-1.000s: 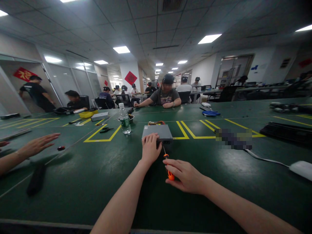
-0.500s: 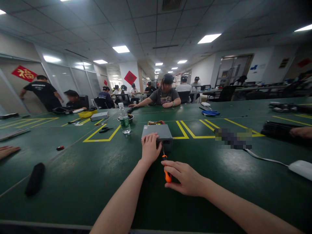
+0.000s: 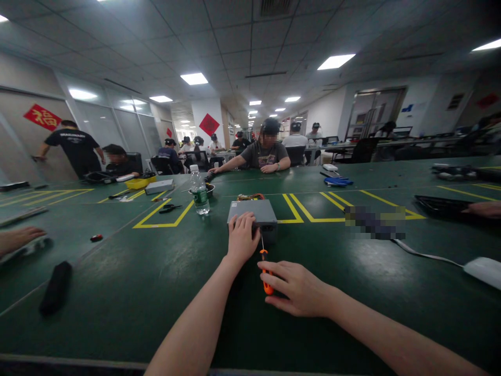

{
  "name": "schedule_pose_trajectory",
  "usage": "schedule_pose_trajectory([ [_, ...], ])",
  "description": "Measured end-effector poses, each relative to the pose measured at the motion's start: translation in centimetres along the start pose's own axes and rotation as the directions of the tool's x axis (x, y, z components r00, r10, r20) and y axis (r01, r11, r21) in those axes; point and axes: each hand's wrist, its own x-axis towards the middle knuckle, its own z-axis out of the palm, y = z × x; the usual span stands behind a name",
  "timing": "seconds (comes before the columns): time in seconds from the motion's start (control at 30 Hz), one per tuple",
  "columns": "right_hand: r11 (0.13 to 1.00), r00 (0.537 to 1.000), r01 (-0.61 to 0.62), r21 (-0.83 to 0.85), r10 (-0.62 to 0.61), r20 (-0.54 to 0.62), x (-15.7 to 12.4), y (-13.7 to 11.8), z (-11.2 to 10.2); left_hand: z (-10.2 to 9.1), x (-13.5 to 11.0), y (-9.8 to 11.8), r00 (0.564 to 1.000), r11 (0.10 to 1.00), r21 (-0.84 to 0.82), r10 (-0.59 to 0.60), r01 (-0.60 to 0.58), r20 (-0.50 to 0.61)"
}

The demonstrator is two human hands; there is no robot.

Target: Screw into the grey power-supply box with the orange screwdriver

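A grey metal computer power supply [image 3: 261,210] lies on the green table in front of me, its socket side facing me and coloured wires behind it. My left hand [image 3: 242,237] grips it at the near edge, fingers over the top and thumb down by the front face. In my right hand [image 3: 293,288] is an orange and black screwdriver [image 3: 267,284], held by its handle between fingers and thumb. Its thin shaft points away from me to the power supply's front face. Where the tip meets the face is too small to make out.
A water bottle [image 3: 200,193] stands left of the power supply, beside a bowl [image 3: 211,191]. Black pliers [image 3: 170,208] lie nearby. A black pouch-like object [image 3: 57,287] rests at left. Co-workers' hands [image 3: 21,239] reach in from both sides; another person sits opposite.
The screwdriver's handle has turned a little and shifted slightly left with my right fingers. My left hand stays on the power supply. The co-worker's black object at right has tipped flatter.
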Motion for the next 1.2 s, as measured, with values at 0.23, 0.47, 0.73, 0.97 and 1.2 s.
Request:
schedule_pose_trajectory([
  [0.23,0.998,0.993,0.027,-0.058,-0.034,-0.117,0.07,0.05,0.26,-0.01,-0.01,0.0,1.0,1.0,0.0,-0.012,0.012,0.003],
  [0.47,0.999,0.997,-0.023,0.03,0.025,-0.071,-0.14,-0.07,-0.07,-0.16,0.03,0.06,1.0,1.0,-0.001,-0.013,0.013,0.009],
  [0.73,0.999,0.992,-0.016,-0.039,0.012,-0.122,-0.12,0.09,0.22,-0.02,-0.04,0.01,1.0,1.0,0.003,-0.013,0.013,0.006],
  [0.97,0.999,0.998,-0.003,-0.035,0.002,-0.056,0.06,-0.22,-0.37,-0.06,-0.02,0.08,1.0,1.0,0.001,-0.011,0.011,0.001],
  [1.2,0.999,0.992,-0.008,-0.044,0.002,-0.123,-0.07,0.02,0.28,-0.14,0.02,0.2,1.0,1.0,-0.004,-0.025,0.025,0.019],
])
